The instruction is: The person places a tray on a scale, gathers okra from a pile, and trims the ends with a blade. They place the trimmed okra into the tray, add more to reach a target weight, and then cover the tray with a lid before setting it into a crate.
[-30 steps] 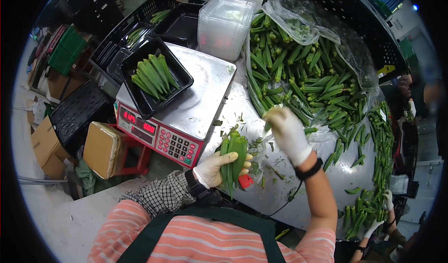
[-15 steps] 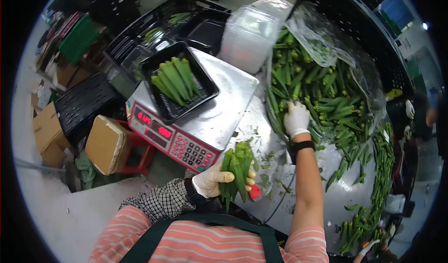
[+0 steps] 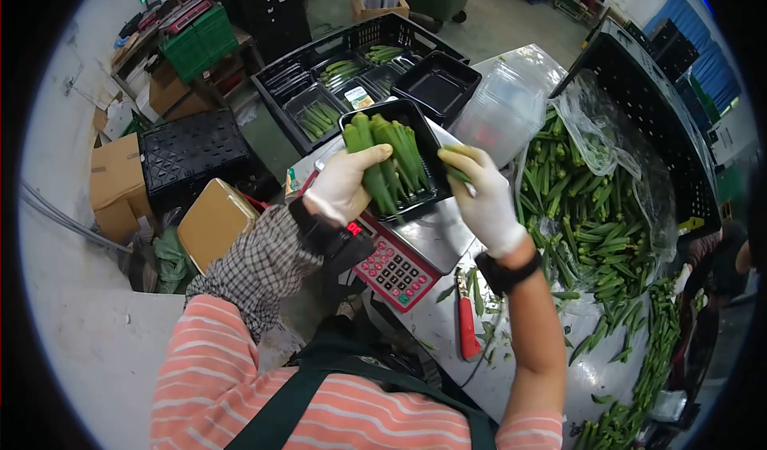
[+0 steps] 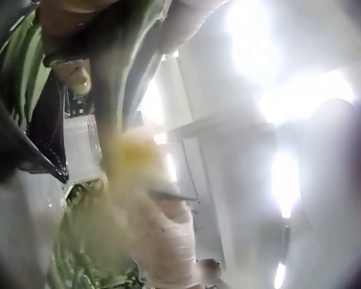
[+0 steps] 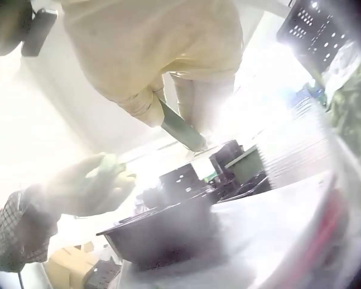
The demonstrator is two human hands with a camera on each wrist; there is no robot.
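Observation:
My gloved left hand [image 3: 343, 185] grips a small bunch of okra pods [image 3: 374, 180], thumb across the front. The bunch overlaps a black plastic tray [image 3: 434, 148] in the head view, where more okra pods [image 3: 409, 153] lie side by side. Just right of the tray, my gloved right hand [image 3: 486, 202] pinches a single okra pod [image 5: 182, 129] between thumb and fingers. Beneath the tray is a scale with a metal plate [image 3: 435, 238] and a red keypad [image 3: 393, 273], its display partly hidden by my left wrist.
A heap of okra [image 3: 595, 234] spills from a plastic bag [image 3: 595, 142] at right. Clear lids [image 3: 499, 111] are stacked behind the scale. A red-handled knife [image 3: 467, 322] lies near the front edge. A black crate [image 3: 284, 91] with packed trays stands at back left.
My right hand has come from the okra heap to the tray's right side with a pod. My left hand has carried its bunch up and forward to the tray. The head view has turned.

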